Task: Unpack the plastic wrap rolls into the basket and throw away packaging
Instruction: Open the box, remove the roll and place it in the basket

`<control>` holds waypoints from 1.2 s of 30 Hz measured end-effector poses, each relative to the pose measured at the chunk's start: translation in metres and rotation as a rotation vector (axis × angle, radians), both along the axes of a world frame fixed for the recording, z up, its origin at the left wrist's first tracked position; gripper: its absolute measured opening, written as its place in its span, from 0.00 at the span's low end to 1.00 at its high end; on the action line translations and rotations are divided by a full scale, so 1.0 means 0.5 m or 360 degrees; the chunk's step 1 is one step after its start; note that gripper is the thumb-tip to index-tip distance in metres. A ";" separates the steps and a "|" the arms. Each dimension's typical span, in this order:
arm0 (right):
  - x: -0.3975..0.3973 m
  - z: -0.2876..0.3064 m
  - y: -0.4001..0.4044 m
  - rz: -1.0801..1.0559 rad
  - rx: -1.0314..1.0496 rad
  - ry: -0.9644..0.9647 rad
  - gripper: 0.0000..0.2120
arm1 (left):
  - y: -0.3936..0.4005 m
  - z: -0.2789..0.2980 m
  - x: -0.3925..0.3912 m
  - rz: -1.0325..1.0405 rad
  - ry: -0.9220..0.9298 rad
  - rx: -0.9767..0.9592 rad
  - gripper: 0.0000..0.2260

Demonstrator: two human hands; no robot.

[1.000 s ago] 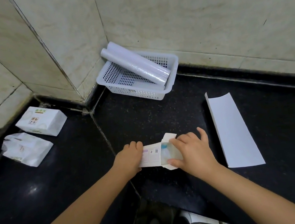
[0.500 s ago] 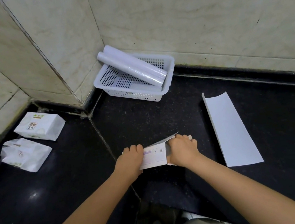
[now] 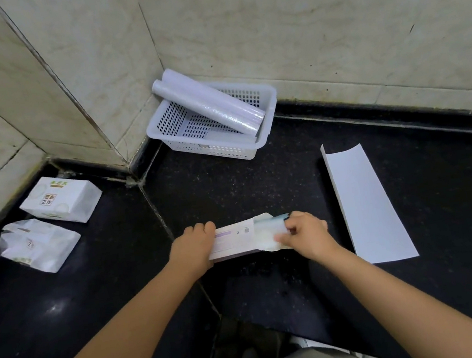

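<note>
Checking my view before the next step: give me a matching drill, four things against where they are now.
1 rolls
2 box
3 white sheet
4 tissue packs

A flat on counter, right side
B left of the corner
C slanting across the basket, ends above its rim
D between both hands

Pairs: 1-C, 2-D, 3-A, 4-B

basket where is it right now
In the head view the basket sits top centre on the dark counter, pushed into the tiled wall corner, with two rolls lying across it.
</note>
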State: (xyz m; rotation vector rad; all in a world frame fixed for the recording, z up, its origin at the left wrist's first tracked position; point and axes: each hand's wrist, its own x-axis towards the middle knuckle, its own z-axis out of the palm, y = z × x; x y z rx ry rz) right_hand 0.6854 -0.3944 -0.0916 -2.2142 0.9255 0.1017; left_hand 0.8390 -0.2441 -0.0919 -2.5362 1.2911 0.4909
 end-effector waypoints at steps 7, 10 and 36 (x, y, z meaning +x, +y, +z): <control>-0.042 -0.033 -0.019 -0.0155 0.0254 0.0062 0.18 | 0.014 -0.001 0.019 -0.0059 -0.0084 0.0076 0.25; -0.044 -0.050 0.005 -0.0120 -0.0118 0.0170 0.30 | 0.014 -0.006 0.016 -0.0092 -0.0108 0.0103 0.25; 0.188 0.173 -0.230 0.0267 -0.0304 -0.0002 0.12 | -0.092 0.005 0.112 0.0031 -0.0034 0.0079 0.29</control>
